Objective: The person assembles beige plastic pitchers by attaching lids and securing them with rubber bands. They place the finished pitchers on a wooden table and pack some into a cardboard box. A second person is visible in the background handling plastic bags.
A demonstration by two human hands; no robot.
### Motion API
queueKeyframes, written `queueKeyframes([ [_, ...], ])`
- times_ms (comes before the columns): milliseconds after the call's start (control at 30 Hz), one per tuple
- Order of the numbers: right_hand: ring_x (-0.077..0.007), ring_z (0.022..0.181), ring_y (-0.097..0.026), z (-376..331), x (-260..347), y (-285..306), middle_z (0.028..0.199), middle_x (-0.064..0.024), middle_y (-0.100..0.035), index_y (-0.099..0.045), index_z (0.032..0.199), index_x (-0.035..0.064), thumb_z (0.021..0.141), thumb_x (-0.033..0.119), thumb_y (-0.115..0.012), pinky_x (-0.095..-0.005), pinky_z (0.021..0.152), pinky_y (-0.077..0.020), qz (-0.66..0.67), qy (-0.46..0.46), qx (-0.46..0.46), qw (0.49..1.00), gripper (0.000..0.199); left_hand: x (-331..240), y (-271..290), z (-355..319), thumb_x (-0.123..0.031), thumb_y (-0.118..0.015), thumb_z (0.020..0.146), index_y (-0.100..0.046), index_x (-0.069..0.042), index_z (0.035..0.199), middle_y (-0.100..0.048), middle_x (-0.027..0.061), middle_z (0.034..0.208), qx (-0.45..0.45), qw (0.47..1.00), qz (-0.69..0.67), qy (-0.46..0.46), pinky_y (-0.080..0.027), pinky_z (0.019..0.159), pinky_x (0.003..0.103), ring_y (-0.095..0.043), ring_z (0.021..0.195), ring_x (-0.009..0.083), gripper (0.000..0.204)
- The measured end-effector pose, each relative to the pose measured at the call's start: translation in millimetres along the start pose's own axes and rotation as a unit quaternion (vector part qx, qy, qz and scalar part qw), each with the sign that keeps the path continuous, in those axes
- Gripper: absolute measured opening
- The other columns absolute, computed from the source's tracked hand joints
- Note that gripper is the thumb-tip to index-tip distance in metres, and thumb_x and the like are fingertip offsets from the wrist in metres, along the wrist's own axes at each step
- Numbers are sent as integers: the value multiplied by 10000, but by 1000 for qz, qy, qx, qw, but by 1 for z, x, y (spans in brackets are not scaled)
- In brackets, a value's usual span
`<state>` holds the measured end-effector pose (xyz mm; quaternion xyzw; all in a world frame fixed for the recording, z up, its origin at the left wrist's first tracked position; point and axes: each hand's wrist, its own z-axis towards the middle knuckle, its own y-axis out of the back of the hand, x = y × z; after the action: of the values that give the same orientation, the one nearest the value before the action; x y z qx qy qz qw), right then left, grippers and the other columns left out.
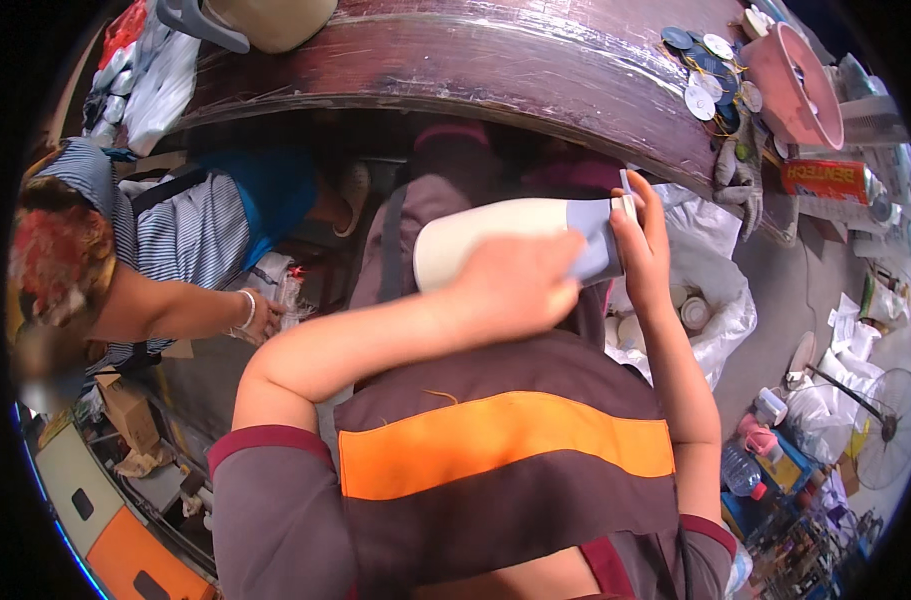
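A cream jug (490,225) with a grey-blue collar (597,238) lies on its side across my lap, its collar end to the right. My right hand (643,238) grips that end, fingers up around a small pale piece at the rim. My left hand (523,275) is over the jug's near side by the collar, smeared by motion, so its fingers do not show clearly. Below my right hand an open white plastic bag (727,290) holds several round cream pieces (693,313).
Ahead runs a dark wooden bench (455,55), bearing another cream jug (275,20), round tags (700,100) and a pink basin (790,85). A work glove (740,180) hangs at its edge. At left, a co-worker's arm (165,305) reaches in. A fan (887,428) stands right.
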<state>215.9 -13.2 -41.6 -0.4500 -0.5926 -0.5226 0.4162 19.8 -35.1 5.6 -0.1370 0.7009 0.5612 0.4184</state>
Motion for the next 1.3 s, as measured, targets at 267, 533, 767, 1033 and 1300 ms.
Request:
queueKeyframes([
  [267,-389,1184,-485,0,14,21,1289,-206,-492,-485,1288,40,734,520,-671,-478,1006,-366,-234,401,145,874,757,59,54,44,-257,-661,746,-665,-65,929,-647,196,842,66,981,-180,13,-521,674,380,-645,774,353,265],
  [533,-343,1164,-523,-9,0,13,1239,-217,-535,-470,1310,37,855,473,-578,-391,980,-394,-131,53,36,989,639,-1,-1,-2,-268,-661,771,-604,-78,1040,-639,198,823,63,997,19,-39,-508,683,430,-634,776,367,334],
  [767,-400,1270,-415,-35,68,-4,1351,-180,-457,-592,1223,158,744,618,-642,-489,1006,-362,-245,457,229,824,666,82,32,66,-69,-639,745,-678,-35,928,-679,45,855,131,954,-269,6,-481,773,270,-613,830,112,190],
  [1033,-309,1151,-487,0,27,8,1201,-142,-518,-596,1207,107,801,521,-610,-402,995,-370,-100,217,140,961,581,29,63,21,-274,-640,787,-643,-6,894,-649,143,813,134,980,-109,99,-487,735,336,-625,767,288,289],
  [1300,-322,1313,-368,99,6,46,1388,-204,-437,-513,1303,28,959,461,-424,-403,1106,-249,-163,191,45,967,560,2,68,30,-313,-609,920,-541,-54,934,-469,-17,602,99,872,-459,137,-327,440,202,-417,470,47,268],
])
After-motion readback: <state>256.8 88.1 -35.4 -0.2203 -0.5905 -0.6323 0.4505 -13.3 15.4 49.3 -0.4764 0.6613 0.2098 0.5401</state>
